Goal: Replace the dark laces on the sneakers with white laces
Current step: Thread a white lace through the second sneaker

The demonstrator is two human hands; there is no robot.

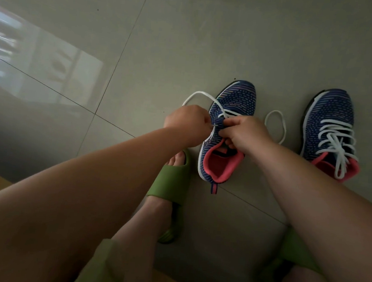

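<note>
Both hands meet over the near sneaker (228, 130) on the tiled floor (144, 37). Left hand (187, 124) is curled, its fingertips pinching the tip of the white lace (197, 96) at the eyelet row; right hand (244, 132) is also curled, gripping the shoe's tongue and eyelet edge with fingers bent round it. That blue knit sneaker, pink inside, stands toe away from the person, with only its lowest eyelets threaded. One end of the lace arcs out to the left of the toe, the other lies in a loop on the floor between the two shoes. To the right, well apart, stands the second sneaker (330, 130), fully laced in white, its ends trailing over the pink collar. Nearer the camera are the person's feet in green slippers (172, 184), one just beside the heel of the near sneaker.
</note>
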